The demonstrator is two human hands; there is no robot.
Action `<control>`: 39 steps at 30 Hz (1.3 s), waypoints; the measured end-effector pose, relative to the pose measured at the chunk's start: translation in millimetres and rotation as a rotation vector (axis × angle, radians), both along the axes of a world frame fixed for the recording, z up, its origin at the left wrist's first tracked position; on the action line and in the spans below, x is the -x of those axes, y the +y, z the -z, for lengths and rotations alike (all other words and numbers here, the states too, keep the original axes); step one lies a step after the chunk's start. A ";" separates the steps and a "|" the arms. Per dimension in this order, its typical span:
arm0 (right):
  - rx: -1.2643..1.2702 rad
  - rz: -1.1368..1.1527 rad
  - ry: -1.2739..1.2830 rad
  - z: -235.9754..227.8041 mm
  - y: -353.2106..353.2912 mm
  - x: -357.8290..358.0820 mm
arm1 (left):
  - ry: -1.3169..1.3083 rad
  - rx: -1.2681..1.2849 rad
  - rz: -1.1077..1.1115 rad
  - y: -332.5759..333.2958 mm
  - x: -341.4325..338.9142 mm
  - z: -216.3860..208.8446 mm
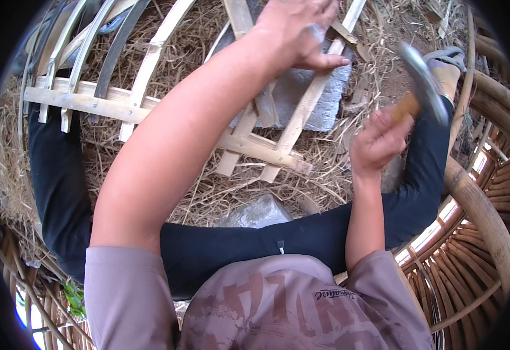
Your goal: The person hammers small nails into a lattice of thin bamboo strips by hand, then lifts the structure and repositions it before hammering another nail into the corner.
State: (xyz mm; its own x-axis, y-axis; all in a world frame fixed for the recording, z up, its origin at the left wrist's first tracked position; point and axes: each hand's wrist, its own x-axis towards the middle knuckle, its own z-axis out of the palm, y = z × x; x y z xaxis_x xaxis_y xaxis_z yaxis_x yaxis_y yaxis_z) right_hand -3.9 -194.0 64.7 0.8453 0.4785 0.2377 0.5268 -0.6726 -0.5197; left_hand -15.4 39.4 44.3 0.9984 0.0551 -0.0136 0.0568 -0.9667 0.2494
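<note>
Hammer work on a slatted wooden frame (86, 104), which lies over straw (199, 189) between the seated person's legs, partly across a grey slab (332, 105).

Right hand (377, 140): fingers fully curled round the hammer (421, 87), gripping the wooden handle close up to the head. Hammer is raised to the right of the frame, clear of it; its head is motion-blurred.

Left hand (301, 38): laid over a pale slat (303, 114) above the slab, thumb stretched out across the wood, fingers loosely spread toward the upper edge. Cannot tell whether the fingertips pinch a nail.

Step, as I judge it: fastening slats, since dots like nail heads show along the cross rail. Next move seems to call for a steady slat backed by the slab, the thumb well away, and a square, controlled blow.
</note>
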 end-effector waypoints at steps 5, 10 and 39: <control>0.178 -0.013 -0.142 -22.0 11.3 -3.9 | -0.043 -0.054 -0.034 -2.6 -0.4 5.0; 0.321 -0.068 -0.115 -1.0 3.0 -10.9 | -0.015 -0.062 -0.027 0.5 0.4 -0.5; -0.515 -0.052 -0.008 -36.8 8.6 -0.2 | -0.020 -0.061 -0.022 2.7 -0.1 4.0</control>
State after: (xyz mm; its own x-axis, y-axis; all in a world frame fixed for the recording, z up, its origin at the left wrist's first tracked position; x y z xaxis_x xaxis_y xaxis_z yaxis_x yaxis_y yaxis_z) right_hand -3.7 -185.5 101.4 0.8209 0.3388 0.4598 0.5579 -0.3039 -0.7722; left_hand -15.3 42.0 40.3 0.9970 0.0773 0.0099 0.0739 -0.9787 0.1915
